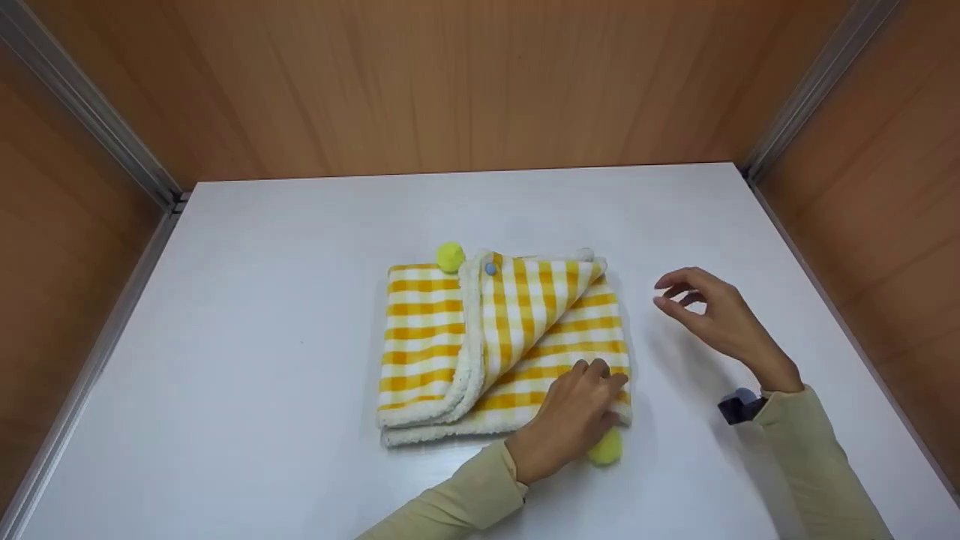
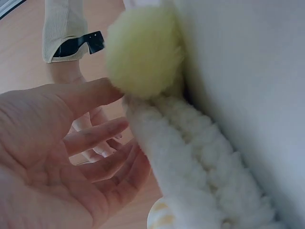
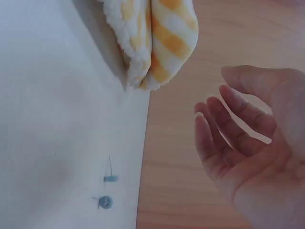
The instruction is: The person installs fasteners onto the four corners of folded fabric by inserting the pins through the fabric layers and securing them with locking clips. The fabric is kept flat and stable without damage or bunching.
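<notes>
A yellow-and-white checked blanket (image 1: 427, 337) with white fleecy edging lies folded on the white table. Its upper flap is turned back diagonally, and a small blue button (image 1: 490, 268) shows near the top. One yellow pompom (image 1: 450, 257) sits at the upper edge, another pompom (image 1: 606, 448) at the lower right corner. My left hand (image 1: 568, 416) is at that corner, fingers loosely bent over the cloth; in the left wrist view its thumb touches the fleece beside the pompom (image 2: 145, 52). To the right of the blanket my right hand (image 1: 709, 311) hovers with relaxed, curved fingers, holding nothing.
Wood-grain panels stand behind the table (image 1: 247, 315) and along both sides, with metal rails at the corners. A dark wrist device (image 1: 739, 409) is strapped at my right cuff. Two small blue items (image 3: 106, 202) show on the white surface in the right wrist view.
</notes>
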`<move>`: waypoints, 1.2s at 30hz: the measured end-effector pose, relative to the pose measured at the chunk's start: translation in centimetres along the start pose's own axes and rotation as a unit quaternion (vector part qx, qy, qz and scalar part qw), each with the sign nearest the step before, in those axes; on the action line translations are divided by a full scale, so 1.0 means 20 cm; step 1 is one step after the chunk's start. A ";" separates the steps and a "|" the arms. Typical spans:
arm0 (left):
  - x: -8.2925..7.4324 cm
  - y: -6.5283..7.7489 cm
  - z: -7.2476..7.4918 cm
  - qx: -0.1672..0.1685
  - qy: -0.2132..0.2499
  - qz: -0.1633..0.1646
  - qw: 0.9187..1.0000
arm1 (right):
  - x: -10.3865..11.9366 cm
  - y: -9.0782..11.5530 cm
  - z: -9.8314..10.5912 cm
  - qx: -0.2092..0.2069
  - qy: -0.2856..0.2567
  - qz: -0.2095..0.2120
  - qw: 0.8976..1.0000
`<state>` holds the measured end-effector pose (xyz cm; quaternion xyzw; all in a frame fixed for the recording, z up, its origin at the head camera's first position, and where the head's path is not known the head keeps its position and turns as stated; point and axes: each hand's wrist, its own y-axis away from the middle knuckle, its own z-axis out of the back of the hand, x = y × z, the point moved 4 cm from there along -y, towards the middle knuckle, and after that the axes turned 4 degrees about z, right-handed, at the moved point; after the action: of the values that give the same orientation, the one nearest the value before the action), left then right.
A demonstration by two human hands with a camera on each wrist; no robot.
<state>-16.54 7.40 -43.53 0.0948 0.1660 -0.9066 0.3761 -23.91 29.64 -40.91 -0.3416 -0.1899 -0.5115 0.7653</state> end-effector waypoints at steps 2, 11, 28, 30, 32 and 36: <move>0.00 0.01 -0.01 -0.003 -0.007 -0.008 1.000 | -0.04 0.00 0.02 -0.005 0.011 -0.017 1.000; -0.01 0.02 -0.01 -0.029 -0.044 -0.032 0.998 | -0.23 0.00 0.06 0.013 0.050 -0.061 0.997; 0.02 0.00 0.01 -0.051 0.001 0.002 0.999 | -0.44 -0.02 0.03 0.115 0.068 -0.193 0.972; 0.03 -0.01 0.01 -0.060 0.013 0.005 0.998 | -0.44 -0.02 0.03 0.105 0.069 -0.191 0.974; 0.04 -0.01 0.02 -0.067 0.018 0.007 0.998 | -0.44 -0.02 0.03 0.100 0.070 -0.188 0.975; 0.05 -0.02 0.01 -0.068 0.030 0.016 0.997 | -0.44 -0.02 0.03 0.101 0.076 -0.190 0.974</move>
<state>-17.49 6.92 -43.45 0.0984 0.2372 -0.8839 0.3908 -27.85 35.68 -46.04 -0.1806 -0.2425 -0.6502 0.6970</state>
